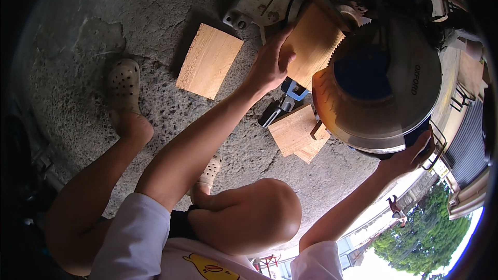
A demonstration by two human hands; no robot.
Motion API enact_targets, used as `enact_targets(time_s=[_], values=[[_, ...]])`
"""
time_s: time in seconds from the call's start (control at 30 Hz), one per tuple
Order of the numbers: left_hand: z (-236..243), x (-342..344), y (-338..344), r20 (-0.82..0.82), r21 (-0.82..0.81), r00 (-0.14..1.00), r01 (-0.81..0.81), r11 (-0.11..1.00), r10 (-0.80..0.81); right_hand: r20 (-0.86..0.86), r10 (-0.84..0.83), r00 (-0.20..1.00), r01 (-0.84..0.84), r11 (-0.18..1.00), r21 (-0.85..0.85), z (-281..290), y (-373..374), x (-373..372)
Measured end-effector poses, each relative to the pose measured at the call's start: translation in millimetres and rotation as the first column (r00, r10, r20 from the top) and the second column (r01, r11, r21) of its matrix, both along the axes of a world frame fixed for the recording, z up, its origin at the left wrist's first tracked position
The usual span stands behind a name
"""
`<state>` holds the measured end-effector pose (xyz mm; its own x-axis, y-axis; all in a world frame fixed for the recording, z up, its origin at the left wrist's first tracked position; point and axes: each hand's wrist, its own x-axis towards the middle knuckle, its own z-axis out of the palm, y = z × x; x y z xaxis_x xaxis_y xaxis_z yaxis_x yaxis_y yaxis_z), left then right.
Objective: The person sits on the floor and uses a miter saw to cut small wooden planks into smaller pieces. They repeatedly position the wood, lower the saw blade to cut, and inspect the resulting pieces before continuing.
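A miter saw stands on the right, its round toothed blade partly behind a clear guard. On the saw's base lies a light wooden board, close beside the blade. My left hand grips the board's near-left edge, thumb on top and fingers along the side. My right hand is wrapped round the saw's handle below the guard; the handle is mostly hidden by the hand. Whether the blade touches the board, I cannot tell. A black and blue clamp-like part sits under the board's near end.
A loose wooden piece lies on the rough concrete floor left of the saw. More cut wooden pieces lie below the clamp-like part. My feet in clogs rest on the floor. Farther right are a tree and a distant person.
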<state>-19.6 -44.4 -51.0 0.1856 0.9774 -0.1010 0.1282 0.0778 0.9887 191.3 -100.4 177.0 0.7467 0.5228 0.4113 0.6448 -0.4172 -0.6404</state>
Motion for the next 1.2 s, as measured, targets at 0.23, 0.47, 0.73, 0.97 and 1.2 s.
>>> enact_targets(time_s=[0.23,0.47,0.73,0.97,1.2], values=[[6.8,1.7,-0.9,0.009,-0.075,1.0,-0.011,0.997,0.011,0.047,-0.026,0.999,0.028,0.999,-0.038,4.1,2.0,-4.1],[7.4,3.0,-1.7,-0.003,-0.059,1.0,-0.026,0.998,0.026,0.054,-0.012,0.998,0.015,0.999,-0.051,1.0,0.0,-4.4],[11.2,2.3,-1.0,-0.002,-0.139,1.0,-0.016,0.99,0.015,0.086,-0.034,0.996,0.042,0.995,-0.094,1.1,-1.1,-7.2],[10.7,7.0,-0.7,-0.03,-0.138,0.999,-0.048,0.989,0.045,0.134,-0.055,0.989,0.072,0.99,-0.12,-0.7,-4.6,-7.0],[23.0,7.9,3.1,-0.023,-0.19,0.998,-0.057,0.98,0.054,0.154,-0.004,0.988,0.018,0.996,-0.088,-5.7,-7.8,-0.2]])
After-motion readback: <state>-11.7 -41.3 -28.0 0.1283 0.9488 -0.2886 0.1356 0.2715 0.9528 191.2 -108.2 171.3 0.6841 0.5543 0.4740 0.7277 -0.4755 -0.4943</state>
